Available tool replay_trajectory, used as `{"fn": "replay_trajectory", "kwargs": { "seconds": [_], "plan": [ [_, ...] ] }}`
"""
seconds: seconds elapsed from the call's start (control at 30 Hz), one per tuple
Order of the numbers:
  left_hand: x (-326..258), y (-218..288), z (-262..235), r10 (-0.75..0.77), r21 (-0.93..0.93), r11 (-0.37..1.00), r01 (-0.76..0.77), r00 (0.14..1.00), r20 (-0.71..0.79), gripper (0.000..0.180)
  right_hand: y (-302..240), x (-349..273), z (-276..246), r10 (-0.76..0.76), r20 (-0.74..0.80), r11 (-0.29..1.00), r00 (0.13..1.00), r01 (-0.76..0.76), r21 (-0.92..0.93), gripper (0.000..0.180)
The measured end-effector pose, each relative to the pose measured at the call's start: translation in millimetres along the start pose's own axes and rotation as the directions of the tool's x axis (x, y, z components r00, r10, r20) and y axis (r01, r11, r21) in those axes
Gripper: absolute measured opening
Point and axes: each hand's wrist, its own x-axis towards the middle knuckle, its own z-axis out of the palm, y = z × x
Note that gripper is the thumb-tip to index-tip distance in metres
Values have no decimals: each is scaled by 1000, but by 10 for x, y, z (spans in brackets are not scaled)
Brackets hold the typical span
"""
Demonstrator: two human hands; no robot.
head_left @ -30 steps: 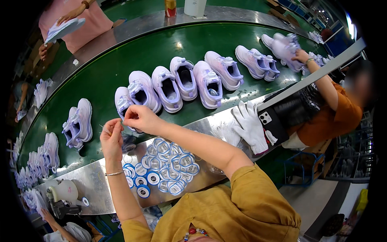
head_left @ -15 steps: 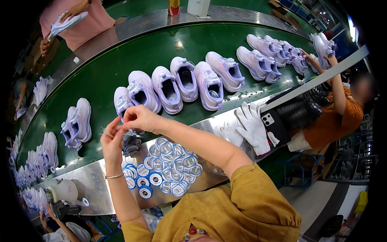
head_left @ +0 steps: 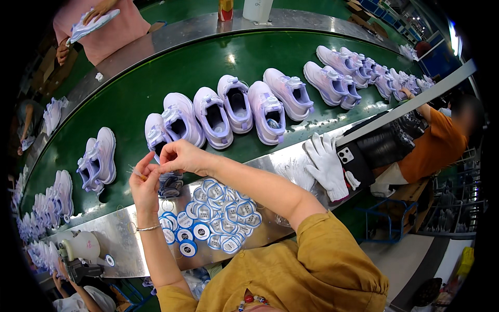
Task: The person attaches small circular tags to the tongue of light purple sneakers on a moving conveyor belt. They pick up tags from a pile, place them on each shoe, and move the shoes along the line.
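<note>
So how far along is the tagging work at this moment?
Done: can't tell if any shoes on the green belt carry tags. In hand: left hand and right hand meet, pinching a thin string above the metal ledge. Left: a big pile of round tags lies on the ledge, unused.

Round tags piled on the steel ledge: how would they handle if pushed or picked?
The round tags look thin and flat, so probably light and slightly floppy. They overlap loosely on the smooth steel ledge, so a push would likely slide and scatter them. Flat faces suggest little rolling, but picking just one could be fiddly.
</note>
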Motion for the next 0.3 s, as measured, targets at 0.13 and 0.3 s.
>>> {"fn": "replay_trajectory", "kwargs": {
  "seconds": [0.13, 0.3],
  "plan": [
    [4, -4, 119, 3, 104, 995, -1, 1000, -17, 39, -77, -73, -74, 9, -49, 991, 999, -16, -130, 19],
    [56, -88, 3, 418, 603, 738, -303, 907, -56, 37, -464, -423, -426, -637, -163, 223, 754, -21, -974, 19]
  ]
}}
